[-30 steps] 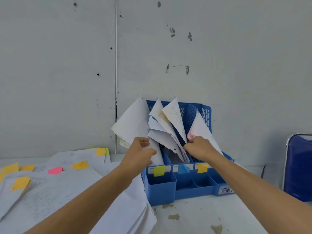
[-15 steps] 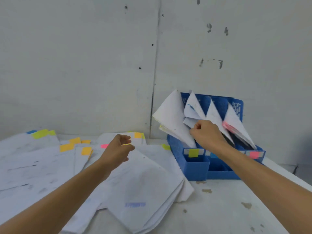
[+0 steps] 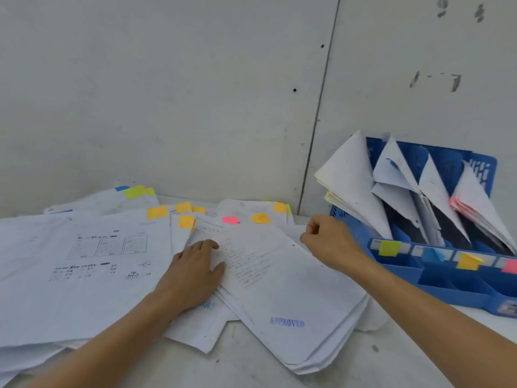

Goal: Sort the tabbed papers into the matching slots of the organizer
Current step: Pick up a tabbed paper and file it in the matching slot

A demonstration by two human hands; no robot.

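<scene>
White tabletop (image 3: pixel 251 368), tabbed papers (image 3: pixel 279 289) under flat left fingers (image 3: pixel 207 245), right fingers (image 3: pixel 313 228) curled empty beside organizer (image 3: pixel 447 287)

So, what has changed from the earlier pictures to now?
The left hand let go of the filed sheets in the organizer and came down flat on the loose papers on the table. The right hand then left the organizer too and moved over that pile, fingers curled, no sheet visible in it. The organizer and its sheets stayed in place.
</scene>
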